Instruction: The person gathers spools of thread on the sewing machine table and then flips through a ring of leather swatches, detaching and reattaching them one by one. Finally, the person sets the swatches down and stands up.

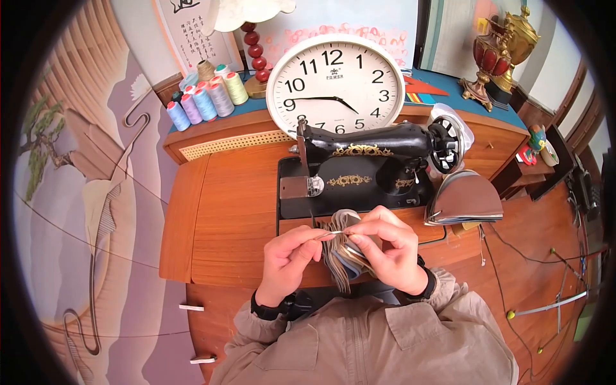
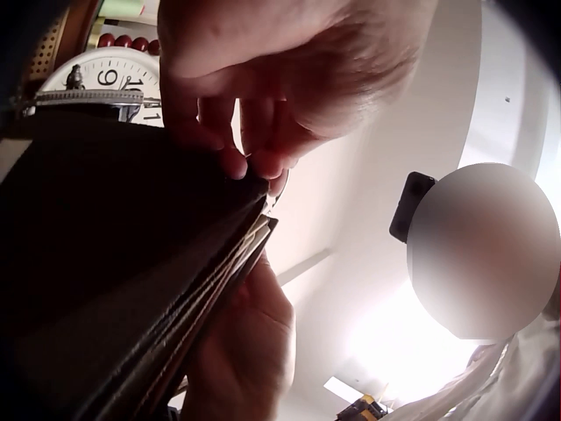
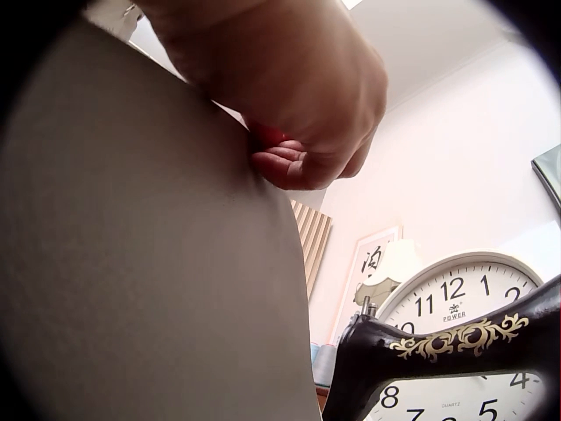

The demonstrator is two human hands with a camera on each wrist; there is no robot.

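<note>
A bundle of layered fabric pieces (image 1: 348,262) in grey, brown and blue hangs between both hands, in front of the sewing machine. My left hand (image 1: 287,262) pinches the bundle's upper edge between thumb and fingertips. Close beside it, my right hand (image 1: 393,251) pinches the same edge. In the left wrist view the dark fabric (image 2: 105,237) shows several stacked layers along its side, with the fingertips at its corner. A broad grey cloth face (image 3: 175,272) fills much of the right wrist view and partly covers the fingers there.
A black sewing machine (image 1: 378,142) stands on the wooden table (image 1: 234,212). Right of it lies a stack of curved brown pieces (image 1: 467,200). Behind are a wall clock (image 1: 335,83), thread spools (image 1: 204,102) and a lamp (image 1: 255,54). Cables (image 1: 497,276) run across the floor at right.
</note>
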